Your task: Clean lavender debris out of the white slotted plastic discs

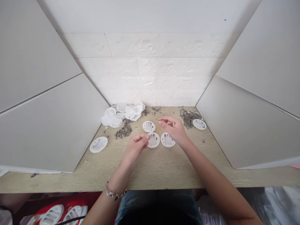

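Three white slotted plastic discs lie close together on the wooden table: a rear disc, a front disc and a right disc. My left hand is closed, thumb and forefinger pinched over the front disc's left edge. Whether it grips the disc or a small piece I cannot tell. Above the right disc, partly covering it, hovers my right hand. Its fingers are curled and the thumb is close to the forefinger; anything between them is too small to make out.
Stacked white discs fill the back left, beside a heap of small metal pieces. Another metal heap is at the back right, near a single disc. One disc lies left. Grey side panels flank the table.
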`<act>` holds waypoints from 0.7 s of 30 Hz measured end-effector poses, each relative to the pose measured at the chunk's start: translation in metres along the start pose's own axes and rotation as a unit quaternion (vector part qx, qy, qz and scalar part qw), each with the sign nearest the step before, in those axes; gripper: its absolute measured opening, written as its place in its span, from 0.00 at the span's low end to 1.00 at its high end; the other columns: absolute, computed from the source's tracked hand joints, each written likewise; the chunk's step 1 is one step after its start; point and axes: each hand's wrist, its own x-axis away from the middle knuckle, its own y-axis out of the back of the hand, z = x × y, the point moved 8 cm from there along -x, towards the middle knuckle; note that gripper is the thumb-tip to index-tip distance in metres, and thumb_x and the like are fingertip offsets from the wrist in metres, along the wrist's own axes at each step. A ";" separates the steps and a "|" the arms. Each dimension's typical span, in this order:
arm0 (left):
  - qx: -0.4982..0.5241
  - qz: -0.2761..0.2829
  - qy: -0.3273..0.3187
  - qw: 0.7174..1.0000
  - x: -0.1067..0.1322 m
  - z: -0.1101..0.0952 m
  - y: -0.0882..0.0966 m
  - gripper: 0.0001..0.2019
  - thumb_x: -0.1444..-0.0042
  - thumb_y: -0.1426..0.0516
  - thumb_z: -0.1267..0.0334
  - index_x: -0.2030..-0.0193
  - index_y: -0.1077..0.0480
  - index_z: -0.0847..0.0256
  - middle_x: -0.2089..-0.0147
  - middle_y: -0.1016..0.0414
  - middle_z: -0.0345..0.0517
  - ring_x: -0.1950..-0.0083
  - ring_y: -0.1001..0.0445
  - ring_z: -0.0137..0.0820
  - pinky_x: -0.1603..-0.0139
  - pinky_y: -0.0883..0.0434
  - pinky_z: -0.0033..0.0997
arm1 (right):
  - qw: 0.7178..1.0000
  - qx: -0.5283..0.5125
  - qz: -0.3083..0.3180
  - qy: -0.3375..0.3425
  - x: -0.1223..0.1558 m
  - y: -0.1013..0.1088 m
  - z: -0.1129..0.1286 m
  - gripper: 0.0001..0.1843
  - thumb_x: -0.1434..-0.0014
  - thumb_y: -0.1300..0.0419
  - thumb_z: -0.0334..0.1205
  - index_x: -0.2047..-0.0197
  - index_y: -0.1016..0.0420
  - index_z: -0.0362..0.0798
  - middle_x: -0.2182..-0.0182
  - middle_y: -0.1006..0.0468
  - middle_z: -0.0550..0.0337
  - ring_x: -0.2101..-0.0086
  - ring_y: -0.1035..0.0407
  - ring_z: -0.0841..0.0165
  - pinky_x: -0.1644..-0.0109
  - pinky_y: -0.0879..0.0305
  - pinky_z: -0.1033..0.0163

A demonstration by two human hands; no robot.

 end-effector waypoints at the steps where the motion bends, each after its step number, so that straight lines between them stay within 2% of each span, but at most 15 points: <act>1: 0.078 0.008 0.022 0.997 -0.008 -0.005 -0.007 0.13 0.63 0.38 0.56 0.77 0.33 0.65 0.81 0.38 0.35 0.79 0.40 0.17 0.77 0.41 0.18 | 0.999 0.038 0.004 0.022 0.001 0.001 0.000 0.14 0.52 0.41 0.46 0.66 0.25 0.45 0.75 0.30 0.61 0.79 0.44 0.79 0.78 0.46 0.71; 4: 0.201 0.041 0.067 0.976 -0.030 -0.016 -0.034 0.13 0.67 0.36 0.62 0.76 0.34 0.64 0.79 0.36 0.35 0.77 0.37 0.18 0.78 0.40 0.18 | 0.990 0.097 -0.046 0.093 0.009 0.006 -0.001 0.14 0.51 0.41 0.44 0.62 0.24 0.47 0.66 0.27 0.58 0.77 0.40 0.77 0.75 0.41 0.70; 8: 0.235 0.087 0.080 0.965 -0.045 -0.013 -0.059 0.08 0.61 0.39 0.65 0.76 0.35 0.65 0.78 0.35 0.36 0.76 0.36 0.17 0.74 0.36 0.18 | 0.973 0.142 -0.114 0.144 0.020 0.007 -0.003 0.12 0.49 0.42 0.42 0.62 0.24 0.48 0.63 0.26 0.56 0.68 0.33 0.72 0.66 0.34 0.67; 15: 0.244 0.108 0.082 0.960 -0.044 0.007 -0.062 0.09 0.61 0.38 0.63 0.74 0.33 0.64 0.75 0.31 0.37 0.73 0.33 0.19 0.70 0.35 0.20 | 0.942 0.223 -0.158 0.195 0.027 0.009 0.006 0.11 0.45 0.46 0.40 0.62 0.24 0.49 0.64 0.25 0.58 0.65 0.31 0.71 0.59 0.32 0.67; 21: 0.228 0.097 0.084 0.965 -0.044 0.011 -0.057 0.11 0.63 0.37 0.61 0.74 0.31 0.65 0.75 0.30 0.39 0.73 0.32 0.20 0.70 0.35 0.20 | 0.912 0.300 -0.136 0.244 0.030 0.002 0.008 0.13 0.43 0.48 0.41 0.61 0.25 0.48 0.63 0.25 0.58 0.64 0.30 0.72 0.59 0.33 0.68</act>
